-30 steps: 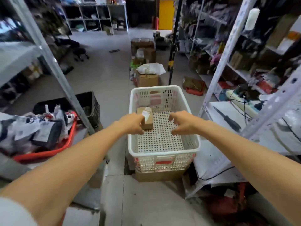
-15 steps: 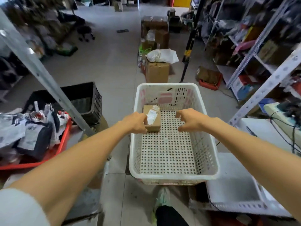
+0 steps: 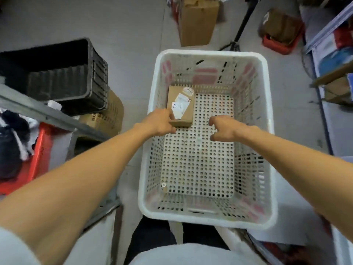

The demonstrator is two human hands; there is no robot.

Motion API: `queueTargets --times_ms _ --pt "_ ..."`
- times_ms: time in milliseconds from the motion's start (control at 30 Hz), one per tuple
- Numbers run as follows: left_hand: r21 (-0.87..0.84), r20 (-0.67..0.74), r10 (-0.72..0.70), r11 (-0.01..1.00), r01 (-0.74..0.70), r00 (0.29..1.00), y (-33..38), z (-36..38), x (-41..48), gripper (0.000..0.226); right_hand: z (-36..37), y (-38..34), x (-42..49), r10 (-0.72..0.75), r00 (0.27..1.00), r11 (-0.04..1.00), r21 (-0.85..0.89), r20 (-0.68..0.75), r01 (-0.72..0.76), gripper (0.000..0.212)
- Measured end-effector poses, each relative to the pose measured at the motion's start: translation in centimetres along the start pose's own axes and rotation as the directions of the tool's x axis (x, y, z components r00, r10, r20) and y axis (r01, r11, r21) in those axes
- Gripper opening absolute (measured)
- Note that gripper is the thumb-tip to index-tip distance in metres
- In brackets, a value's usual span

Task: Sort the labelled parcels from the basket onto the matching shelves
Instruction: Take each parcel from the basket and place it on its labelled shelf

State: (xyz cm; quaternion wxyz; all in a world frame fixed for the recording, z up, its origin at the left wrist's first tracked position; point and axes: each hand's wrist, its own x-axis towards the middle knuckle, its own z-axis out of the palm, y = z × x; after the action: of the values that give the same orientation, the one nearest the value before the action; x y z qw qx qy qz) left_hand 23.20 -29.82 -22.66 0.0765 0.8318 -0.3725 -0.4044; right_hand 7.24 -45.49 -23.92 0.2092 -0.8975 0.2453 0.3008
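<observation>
One basket: a white perforated plastic basket (image 3: 208,56) was seen on the floor, filling more of the view than half a second before, when it lay farther ahead; the rows of shelving visible then were largely lost from sight.
One black crate: an empty black crate (image 3: 63,73) was seen left of the basket, stacked on cartons.
One parcel: a brown cardboard parcel labelled "A-1" (image 3: 181,104) was found in the basket's far left corner, where it had been a second earlier; no other parcel was seen, so the sorting was judged nearly finished.
Left hand (image 3: 160,121): curled against the parcel's near left corner, touching it, a grip judged begun but not lifted.
Right hand (image 3: 223,127): held loosely curled, holding nothing, apart from the parcel, over the basket floor.
</observation>
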Motion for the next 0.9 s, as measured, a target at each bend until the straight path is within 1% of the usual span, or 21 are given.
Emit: queueTargets --times_ms 100,233,333,400,467,500,533,600,633,667,700,767,800,900 --pt "-0.010 0.002 -0.025 1.000 0.025 1.000 -1.3 1.8 4.4 0.055 2.5 1.2 4.6 0.029 1.000 0.998 0.050 -0.012 -0.028 0.055" --pt "0.008 0.035 -0.049 0.999 0.049 0.998 -3.0 4.5 10.0 0.054 6.2 3.0 10.7 0.104 0.994 0.986 0.125 0.038 -0.108 0.051" --pt "0.116 0.045 -0.061 0.992 0.056 0.997 -4.3 6.7 13.7 0.053 8.2 3.8 15.2 0.143 0.989 0.977 0.156 0.045 -0.148 0.049" --pt "0.223 0.026 -0.072 0.973 0.064 0.997 -4.8 8.1 15.8 0.051 9.2 3.8 18.1 0.183 0.983 0.954 0.239 0.015 -0.181 0.052" --pt "0.260 -0.009 -0.086 0.962 0.085 0.996 -5.0 9.2 17.8 0.050 10.0 3.6 20.9 0.248 0.968 0.892 0.400 -0.043 -0.211 0.057" --pt "0.253 -0.019 -0.092 0.963 0.094 0.996 -5.1 9.8 18.7 0.050 10.3 3.5 22.1 0.292 0.954 0.837 0.500 -0.065 -0.222 0.061" --pt "0.239 -0.028 -0.098 0.966 0.102 0.995 -5.2 10.3 19.4 0.052 10.6 3.2 23.3 0.335 0.940 0.764 0.605 -0.071 -0.226 0.065" --pt "0.211 -0.051 -0.108 0.971 0.116 0.993 -5.4 11.1 20.4 0.054 11.1 2.7 25.4 0.409 0.911 0.576 0.787 -0.045 -0.220 0.075" --pt "0.199 -0.066 -0.112 0.972 0.123 0.991 -5.5 11.4 20.7 0.054 11.4 2.4 26.2 0.438 0.899 0.494 0.841 -0.022 -0.220 0.078" --pt "0.184 -0.079 -0.118 0.974 0.131 0.990 -5.7 11.7 20.8 0.052 11.8 2.1 26.9 0.455 0.891 0.438 0.871 -0.001 -0.222 0.076" --pt "0.169 -0.088 -0.123 0.976 0.137 0.988 -5.8 11.9 20.8 0.051 12.3 1.9 27.6 0.464 0.886 0.408 0.886 0.006 -0.220 0.069" --pt "0.140 -0.101 -0.131 0.980 0.144 0.986 -6.1 12.3 20.7 0.047 13.0 1.7 28.2 0.480 0.877 0.408 0.884 0.004 -0.227 0.057" --pt "0.126 -0.100 -0.138 0.980 0.151 0.985 -6.1 12.3 20.5 0.044 13.2 1.7 28.2 0.490 0.872 0.410 0.882 0.003 -0.233 0.053" --pt "0.101 -0.099 -0.175 0.978 0.185 0.980 -5.9 12.6 20.1 0.040 13.6 2.4 27.3 0.524 0.851 0.370 0.890 0.036 -0.267 0.049"
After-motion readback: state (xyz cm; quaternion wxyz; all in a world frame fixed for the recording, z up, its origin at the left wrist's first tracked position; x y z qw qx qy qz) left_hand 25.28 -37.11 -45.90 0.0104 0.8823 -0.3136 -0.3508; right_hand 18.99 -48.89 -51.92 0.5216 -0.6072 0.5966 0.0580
